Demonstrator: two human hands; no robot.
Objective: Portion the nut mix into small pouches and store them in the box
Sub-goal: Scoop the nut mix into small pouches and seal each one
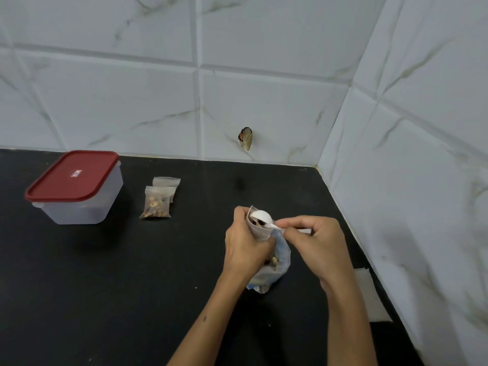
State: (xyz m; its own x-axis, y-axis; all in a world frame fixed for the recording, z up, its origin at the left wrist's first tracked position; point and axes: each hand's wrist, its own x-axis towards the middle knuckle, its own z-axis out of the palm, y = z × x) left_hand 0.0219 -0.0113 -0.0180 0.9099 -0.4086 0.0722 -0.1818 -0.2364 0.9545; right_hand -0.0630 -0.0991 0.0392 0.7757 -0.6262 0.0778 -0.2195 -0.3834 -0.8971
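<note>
Left hand (pixel 247 240) wrapped round a small pouch (pixel 260 228), holding it upright with the mouth open. Right hand (pixel 315 240) just beside it, pinching the handle of a white plastic spoon (pixel 261 217), bowl tipped over the pouch mouth, a few dark bits visible inside. Under and between both hands, the bigger nut mix bag (pixel 277 268) slumped on the black bench (pixel 132 273), some nuts showing by the left palm. Well off to the left of the left hand, two filled pouches (pixel 158 200) lying overlapped, and further left still, the box (pixel 79 191) with its red lid (pixel 72 175) on. White paper-looking sheet (pixel 369 294) past the right wrist, at the bench edge.
</note>
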